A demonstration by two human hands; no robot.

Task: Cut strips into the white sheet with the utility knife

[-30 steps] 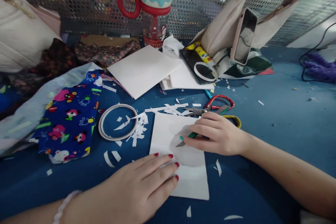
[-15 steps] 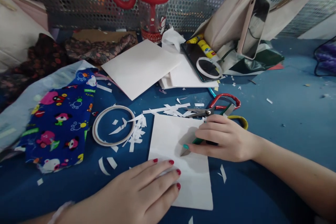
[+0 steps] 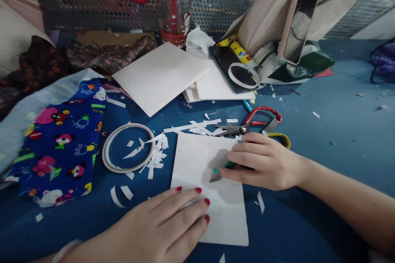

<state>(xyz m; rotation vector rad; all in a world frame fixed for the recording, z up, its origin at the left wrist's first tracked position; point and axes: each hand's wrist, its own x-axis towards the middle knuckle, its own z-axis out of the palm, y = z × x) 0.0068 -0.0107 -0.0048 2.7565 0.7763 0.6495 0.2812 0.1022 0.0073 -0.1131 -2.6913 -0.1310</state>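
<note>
My left hand lies flat on a white sheet of paper, fingers stretched out along its lower left side. Closed around a green craft knife, my right hand rests over the upper right of the same sheet. The knife's blade tip points down and left at the paper's middle; most of the handle is hidden by the fingers. Just beyond the right hand, scissors with red and yellow grips lie on the blue table.
A tape roll and several paper scraps lie to the left, near a patterned blue bag. Farther back are white cards, a dark phone, glue sticks, an upright phone and a red-handled cup.
The whole view has shifted slightly, so things appear a little farther left and higher. Both hands keep nearly the same place on the paper, and the knife is still held.
</note>
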